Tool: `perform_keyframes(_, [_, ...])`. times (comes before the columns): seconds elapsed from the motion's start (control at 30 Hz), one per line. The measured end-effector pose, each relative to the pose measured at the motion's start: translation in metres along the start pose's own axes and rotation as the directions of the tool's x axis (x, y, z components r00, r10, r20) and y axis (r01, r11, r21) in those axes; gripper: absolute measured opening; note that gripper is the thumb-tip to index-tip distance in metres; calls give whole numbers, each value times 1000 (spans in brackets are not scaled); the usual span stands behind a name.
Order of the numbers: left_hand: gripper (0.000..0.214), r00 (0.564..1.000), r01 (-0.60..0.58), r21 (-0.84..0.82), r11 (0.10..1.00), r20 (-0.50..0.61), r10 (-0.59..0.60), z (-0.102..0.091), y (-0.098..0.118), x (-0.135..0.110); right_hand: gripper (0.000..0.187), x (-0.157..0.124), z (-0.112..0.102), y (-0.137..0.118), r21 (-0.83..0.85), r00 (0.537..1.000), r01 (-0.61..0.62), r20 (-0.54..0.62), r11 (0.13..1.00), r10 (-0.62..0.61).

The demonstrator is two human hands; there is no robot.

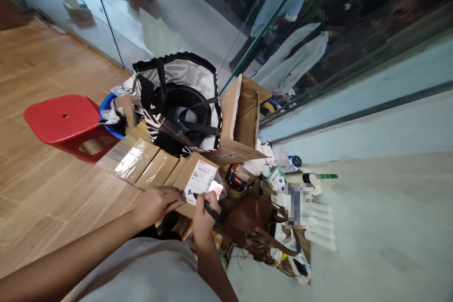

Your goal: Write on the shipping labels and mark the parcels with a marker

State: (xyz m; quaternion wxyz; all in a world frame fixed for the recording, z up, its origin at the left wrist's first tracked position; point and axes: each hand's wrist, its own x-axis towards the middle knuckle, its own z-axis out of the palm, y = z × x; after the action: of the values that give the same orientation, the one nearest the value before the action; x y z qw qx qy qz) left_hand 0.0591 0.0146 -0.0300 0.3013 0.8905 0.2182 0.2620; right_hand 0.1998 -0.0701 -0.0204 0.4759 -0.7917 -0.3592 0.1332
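Observation:
A small brown cardboard box carries a white shipping label with print, barcodes and dark handwritten strokes near its lower left corner. My right hand grips a black marker pen, its tip close to those strokes. At the box's near left side, my left hand has its fingers together, the fingertips and thumb pressing on the box beside the label's corner. A lit white and pink patch, like a phone screen, shows by the label's right edge.
Taped boxes lie to the left. Behind stand a zebra-striped bag and an open carton. A red stool and blue tub are left; a tape measure and brown handbag right.

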Motion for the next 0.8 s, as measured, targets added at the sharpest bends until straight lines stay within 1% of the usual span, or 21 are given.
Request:
perform_keyframes(0.1, [34,1000,2,2,1000,5,-2,0,0,0,27,0,1,1,13,1000,-13,23,1000,13])
perform_keyframes(0.3, [34,1000,3,10,1000,4,-3,1,-1,0,26,0,1,2,23,999,-44,-5,999,45])
perform_keyframes(0.4, [33,1000,13,11,1000,20,-13,2,-2,-1,27,1,0,2,18,999,-41,15,999,41])
perform_keyframes(0.57, [30,998,32,1,999,51,-32,2,-3,-2,26,0,-1,2,29,999,-34,11,999,33])
perform_keyframes(0.8, [30,999,27,-6,1000,41,-27,2,-2,-2,26,1,0,1,53,1000,-30,-1,998,30])
